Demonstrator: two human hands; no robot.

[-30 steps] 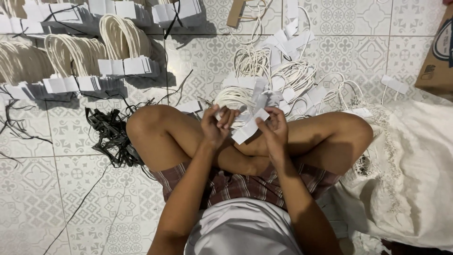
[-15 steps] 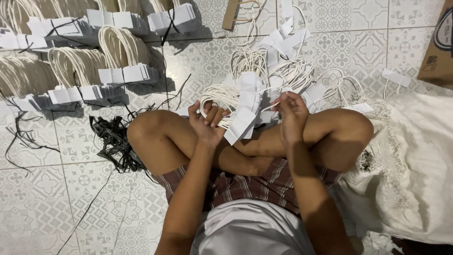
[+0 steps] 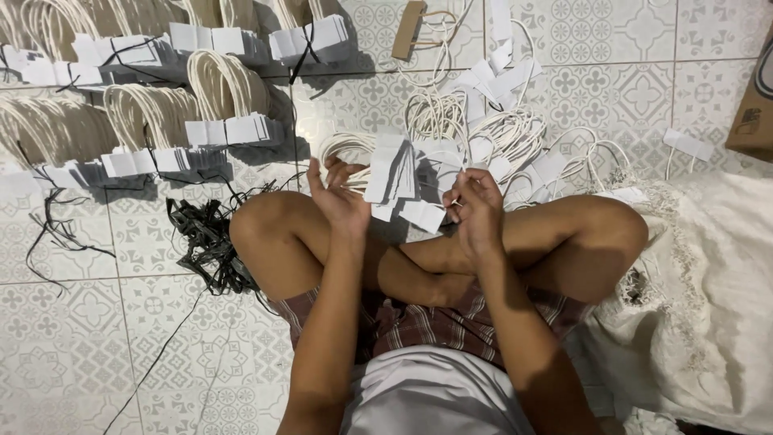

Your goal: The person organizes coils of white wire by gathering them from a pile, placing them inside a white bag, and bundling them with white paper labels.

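I sit cross-legged on a patterned tile floor. My left hand [image 3: 342,197] is raised with its palm up and holds a stack of white paper tabs with cord handles [image 3: 392,173] above my knees. My right hand [image 3: 475,205] pinches the white tabs and cord at the stack's right side. Just beyond my hands lies a loose pile of white cord handles with paper tabs [image 3: 483,133].
Tied bundles of cord handles [image 3: 221,101] lie in rows at the upper left. A heap of black straps [image 3: 205,238] sits by my left knee. A white woven sack [image 3: 708,298] lies on the right, a cardboard box [image 3: 753,105] at the far right edge.
Both hands have lifted the stack of tabs slightly and the left palm has turned up and opened wider under it. The right hand has shifted to pinch the stack's right side.
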